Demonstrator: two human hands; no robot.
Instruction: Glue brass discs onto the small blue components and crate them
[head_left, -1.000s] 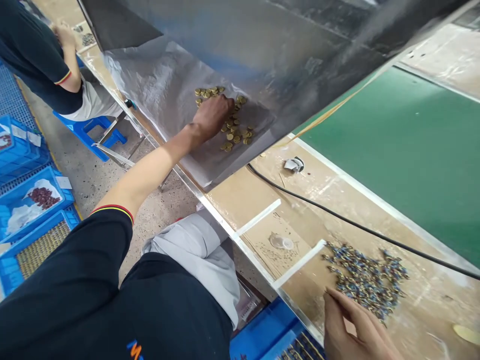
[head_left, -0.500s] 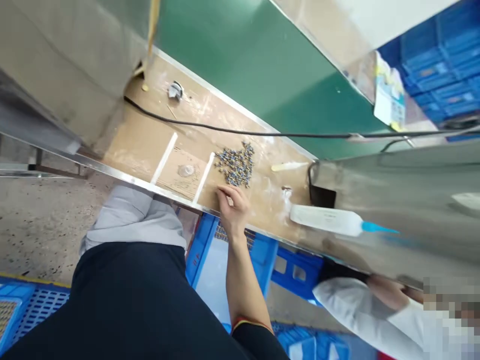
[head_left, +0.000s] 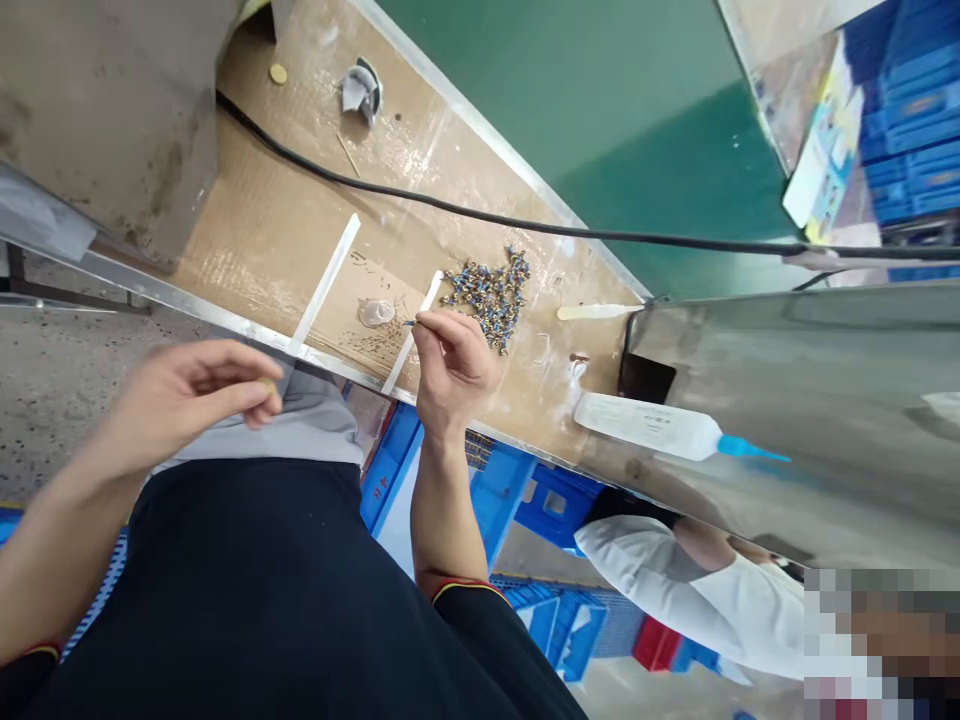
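Observation:
My right hand (head_left: 456, 368) is over the bench, thumb and forefinger pinched on a small blue-tipped metal part (head_left: 410, 323). Just behind that hand lies a loose pile of small blue and brass-coloured metal parts (head_left: 491, 295). My left hand (head_left: 199, 400), slightly blurred, hangs in front of the bench edge with its fingers curled together. Between its fingertips shows a small yellowish piece (head_left: 268, 384), whose kind I cannot make out. A small clear plastic cup (head_left: 376, 313) sits on a cardboard patch between two white strips, left of my right hand, with tiny dark bits around it.
A black cable (head_left: 450, 210) runs across the bench. To the right lie a white bottle with a blue nozzle (head_left: 649, 425) and a pale stick-like tool (head_left: 596, 312). A tape roll (head_left: 361, 92) is at the back left. Blue crates (head_left: 510, 490) stand below; another person (head_left: 675, 560) is at lower right.
My left hand has come into view from the left with a small yellowish piece. My right hand has moved from the pile's front edge toward the cup, pinching a part. The view has shifted closer.

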